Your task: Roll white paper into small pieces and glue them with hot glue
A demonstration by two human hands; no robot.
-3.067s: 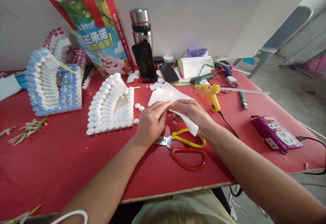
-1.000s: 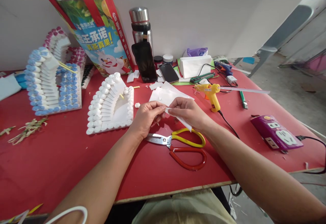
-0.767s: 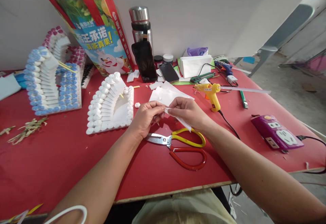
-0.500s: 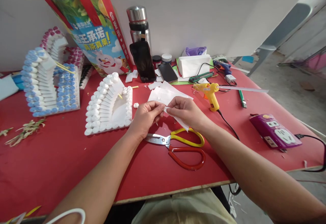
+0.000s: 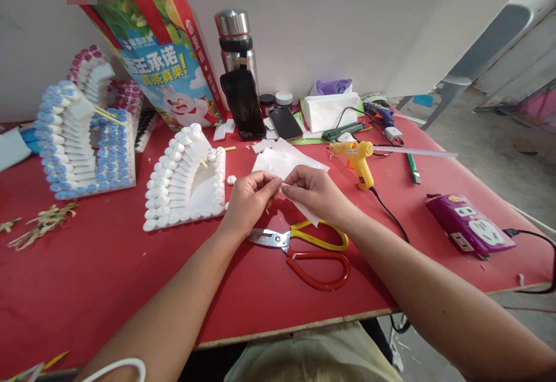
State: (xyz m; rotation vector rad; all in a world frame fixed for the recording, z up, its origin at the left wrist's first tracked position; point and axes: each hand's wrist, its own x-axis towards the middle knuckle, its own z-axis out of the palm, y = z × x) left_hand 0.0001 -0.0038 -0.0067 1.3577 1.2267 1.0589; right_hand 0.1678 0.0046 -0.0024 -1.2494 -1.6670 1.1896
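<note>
My left hand (image 5: 254, 196) and my right hand (image 5: 313, 193) meet fingertip to fingertip above the red table. Both pinch a thin piece of white tissue paper (image 5: 310, 215). Its loose end hangs below my right hand, while the part between the fingertips is mostly hidden. Just under my hands lie scissors (image 5: 282, 239) with one yellow and one red handle. Behind my fingers are flat white paper sheets (image 5: 282, 157). A small white paper roll (image 5: 231, 179) sits left of my left hand, beside a white fan-shaped model (image 5: 174, 191) edged with similar rolls.
A yellow glue gun (image 5: 359, 162) and a purple power socket (image 5: 471, 224) with cords lie to the right. At the back stand a phone (image 5: 243, 106), a steel flask (image 5: 233, 25) and a shopping bag (image 5: 174, 75). A blue-and-white model (image 5: 82, 144) is at left.
The tissue's hanging end has shifted slightly to the left. Both hands keep their pinch in nearly the same place.
</note>
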